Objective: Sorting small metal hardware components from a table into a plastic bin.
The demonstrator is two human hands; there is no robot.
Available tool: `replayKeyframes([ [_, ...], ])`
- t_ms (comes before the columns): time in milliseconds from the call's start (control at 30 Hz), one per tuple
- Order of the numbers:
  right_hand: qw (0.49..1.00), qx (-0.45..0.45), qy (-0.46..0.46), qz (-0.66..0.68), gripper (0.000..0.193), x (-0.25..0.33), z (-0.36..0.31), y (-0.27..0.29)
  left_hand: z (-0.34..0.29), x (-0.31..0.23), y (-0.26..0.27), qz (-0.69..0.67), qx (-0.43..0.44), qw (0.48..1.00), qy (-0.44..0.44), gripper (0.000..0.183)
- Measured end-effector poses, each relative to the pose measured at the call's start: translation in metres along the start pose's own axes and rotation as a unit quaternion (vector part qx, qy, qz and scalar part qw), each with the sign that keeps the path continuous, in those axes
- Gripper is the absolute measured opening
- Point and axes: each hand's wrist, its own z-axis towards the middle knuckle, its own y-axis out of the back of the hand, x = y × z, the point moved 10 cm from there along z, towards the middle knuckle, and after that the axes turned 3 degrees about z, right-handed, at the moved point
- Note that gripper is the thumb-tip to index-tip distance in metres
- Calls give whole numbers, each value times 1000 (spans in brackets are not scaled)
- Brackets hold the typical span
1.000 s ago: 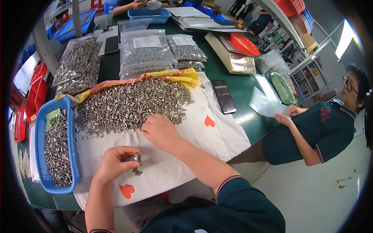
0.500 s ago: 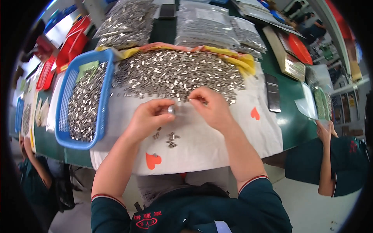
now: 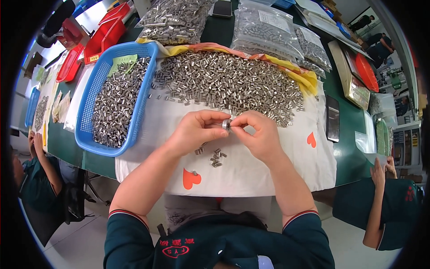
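My left hand point(image 3: 190, 134) grips a small round shiny metal piece, like a ring or gauge point(image 3: 225, 124), between thumb and fingers. Against its right side, the pinched fingertips of my right hand point(image 3: 262, 136) meet it; whatever they hold is too small and covered to make out. Beyond both hands spreads a wide heap of short metal cylinders point(image 3: 233, 83) on a white cloth point(image 3: 277, 179). Nearer to me, below the hands, lies a little cluster of loose cylinders point(image 3: 217, 158). One single cylinder rests on an orange heart print point(image 3: 191, 180).
A blue plastic basket point(image 3: 80, 130) full of similar cylinders stands at the left. Clear bags of metal parts point(image 3: 264, 29) line the back. A dark phone point(image 3: 332, 119) lies at the right. Co-workers sit on both sides, one person's hand point(image 3: 378, 175) at the right.
My right hand has come from the heap's near edge toward me, and its fingertips now meet the metal piece in my left hand. The whole view has shifted slightly.
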Motion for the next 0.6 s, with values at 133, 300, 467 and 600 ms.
replayKeyframes([
  [133, 990, -41, 94, -96, 6, 18, -4, -1, 1, 0, 2, -44, -20, 999, -20, 36],
  [300, 994, -67, 77, -23, 8, 17, -4, 5, 1, 2, 0, -103, -1, 994, -24, 36],
  [467, 997, -53, 55, -11, 8, 11, -3, 2, 0, -1, 1, -72, -15, 997, -25, 36],
  [600, 998, -19, 51, -19, 7, 10, -1, 0, 0, 0, 1, -38, -14, 999, -16, 37],
])
